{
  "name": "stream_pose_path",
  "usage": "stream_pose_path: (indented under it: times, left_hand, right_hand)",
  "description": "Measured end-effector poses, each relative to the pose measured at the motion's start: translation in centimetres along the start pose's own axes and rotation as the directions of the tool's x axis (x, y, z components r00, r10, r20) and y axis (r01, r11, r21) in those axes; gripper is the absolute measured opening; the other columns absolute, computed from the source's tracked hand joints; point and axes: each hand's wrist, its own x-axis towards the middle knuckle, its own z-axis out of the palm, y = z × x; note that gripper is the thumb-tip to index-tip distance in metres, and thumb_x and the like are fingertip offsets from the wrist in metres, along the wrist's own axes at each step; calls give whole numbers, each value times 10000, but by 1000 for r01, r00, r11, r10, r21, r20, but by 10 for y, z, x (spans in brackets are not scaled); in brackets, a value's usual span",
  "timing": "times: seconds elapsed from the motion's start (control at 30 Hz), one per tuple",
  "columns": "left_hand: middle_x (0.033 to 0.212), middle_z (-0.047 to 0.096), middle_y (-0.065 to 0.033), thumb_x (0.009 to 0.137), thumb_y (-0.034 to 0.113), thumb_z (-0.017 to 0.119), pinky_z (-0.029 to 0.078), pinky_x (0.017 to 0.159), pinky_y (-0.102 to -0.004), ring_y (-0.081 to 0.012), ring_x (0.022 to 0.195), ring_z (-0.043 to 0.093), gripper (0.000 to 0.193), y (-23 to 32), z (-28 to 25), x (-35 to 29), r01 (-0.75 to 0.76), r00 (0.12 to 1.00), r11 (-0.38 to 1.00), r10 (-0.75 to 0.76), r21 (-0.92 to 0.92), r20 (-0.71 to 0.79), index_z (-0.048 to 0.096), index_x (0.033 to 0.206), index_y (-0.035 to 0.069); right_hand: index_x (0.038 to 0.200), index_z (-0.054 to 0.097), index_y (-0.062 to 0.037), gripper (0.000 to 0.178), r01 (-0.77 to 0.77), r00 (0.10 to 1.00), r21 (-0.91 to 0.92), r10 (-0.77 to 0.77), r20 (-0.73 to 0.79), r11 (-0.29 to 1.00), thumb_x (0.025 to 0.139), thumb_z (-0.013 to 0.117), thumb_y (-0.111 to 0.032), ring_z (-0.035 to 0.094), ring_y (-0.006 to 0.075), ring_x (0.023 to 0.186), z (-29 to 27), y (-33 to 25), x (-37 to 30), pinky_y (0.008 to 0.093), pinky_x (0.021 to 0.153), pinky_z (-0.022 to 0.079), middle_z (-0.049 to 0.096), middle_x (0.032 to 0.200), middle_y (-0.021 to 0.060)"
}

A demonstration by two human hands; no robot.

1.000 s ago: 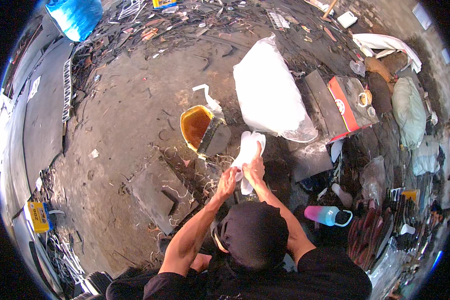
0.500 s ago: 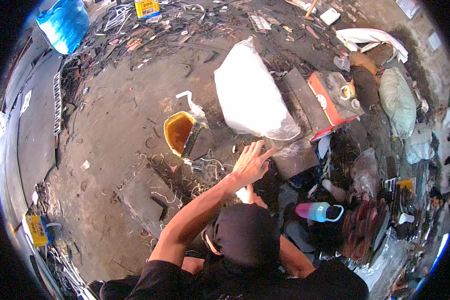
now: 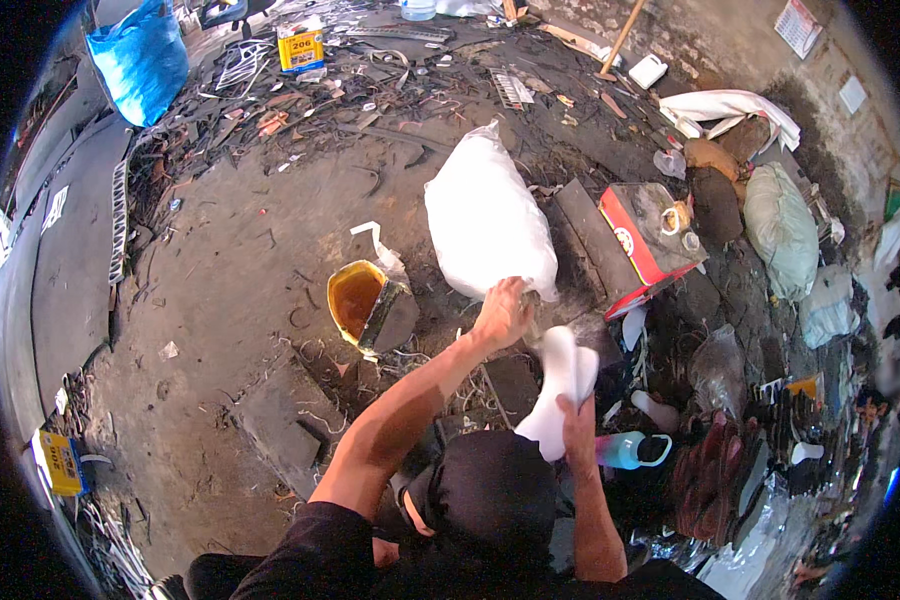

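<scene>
likely workshop: grimy floor [image 3: 220, 250], scattered scraps [image 3: 272, 122], amber-stained container [image 3: 354, 302]

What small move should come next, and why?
Perhaps lift the near end of the white sack with the left hand: that hand is right there, while the right hand holds the white foot-shaped pieces close by, outside it.

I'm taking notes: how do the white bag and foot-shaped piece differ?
The white bag is larger than the foot-shaped piece. The bag is broad and bulging; the piece, slim and forked at one end. The left hand is at the bag's near end, while the right hand grips the piece. Both are white.
</scene>
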Motion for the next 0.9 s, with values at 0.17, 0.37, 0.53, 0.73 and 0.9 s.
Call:
stream_pose_path:
  times: [0.17,0.37,0.53,0.73,0.9]
  left_hand:
    - [1134,706,-185,955,-34,620,589,885,-465,-371,989,703,475,33,-43,45,-14,993,963,-18,-269,-114,655,1421,52]
    - [1137,666,-190,883,-101,554,574,857,-429,-339,955,699,546,102,-131,107,-154,988,950,145,-273,-53,664,1405,15]
    - [1153,653,-200,839,-95,551,568,898,-444,-346,1012,689,580,147,-164,143,-287,957,928,286,-237,-40,658,1405,-30]
    - [1134,632,-177,831,-60,580,563,912,-419,-326,1018,666,650,188,-193,141,-205,974,948,221,-244,40,628,1479,-40]
    - [1038,592,-111,846,-2,643,509,877,-383,-226,946,583,608,207,-200,128,-124,984,935,159,-332,80,663,1454,1]
  right_hand:
    - [1657,401,22,670,123,992,361,-127,-13,925,1076,673,-172,542,270,1432,13,-47,6,410,1209,423,569,1561,164]
    - [1738,180,-8,755,397,902,534,-208,-379,747,1137,594,-206,466,308,1501,39,-156,11,454,1248,381,407,1690,207]
    - [1739,156,-17,785,729,582,168,-473,-661,663,1151,600,-288,480,339,1485,23,-227,33,489,1213,430,400,1673,260]
    - [1545,299,71,666,839,422,127,-487,-765,528,1154,612,-368,569,330,1369,19,-313,41,463,1115,519,492,1503,310]
    - [1502,272,95,698,708,434,-163,-606,-667,687,1133,644,-366,559,416,1317,49,-337,65,541,1124,449,492,1401,356]
